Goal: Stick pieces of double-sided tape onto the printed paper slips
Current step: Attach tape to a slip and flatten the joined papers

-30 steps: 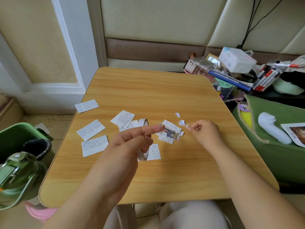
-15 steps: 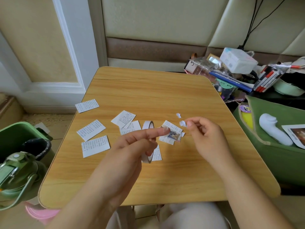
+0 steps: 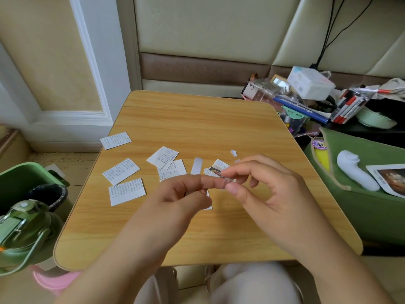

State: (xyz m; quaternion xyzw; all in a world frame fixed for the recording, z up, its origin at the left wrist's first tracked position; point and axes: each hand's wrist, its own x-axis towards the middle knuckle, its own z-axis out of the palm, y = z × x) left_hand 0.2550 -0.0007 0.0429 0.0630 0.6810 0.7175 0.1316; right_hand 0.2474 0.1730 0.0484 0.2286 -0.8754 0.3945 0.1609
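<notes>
Two bare hands meet above a light wooden surface [image 3: 197, 119] with rounded corners. The left hand [image 3: 175, 200] extends its forefinger, a small clear piece of double-sided tape [image 3: 226, 183] at its tip; its other fingers curl round a white tape roll [image 3: 196, 166], mostly hidden behind the hand. The right hand [image 3: 269, 194] pinches that tape piece between thumb and forefinger, its remaining fingers loosely bent. White printed paper slips lie flat on the surface: three [image 3: 123, 171] toward the left edge, an overlapping pair [image 3: 163, 156] near the middle, and a slip bearing a small picture [image 3: 218, 167] just behind the fingertips. Their dense print is too small to read. Small white paper scraps [image 3: 233, 152] lie beyond the right hand. Right of the surface, a dark blue box [image 3: 295, 106] carries white lettering, illegible here, beside a bundle of red and black pens [image 3: 348, 108] and a green fabric bag [image 3: 361, 205]. At left stand a green bin [image 3: 19, 174] and a green lidded bottle [image 3: 24, 229].
</notes>
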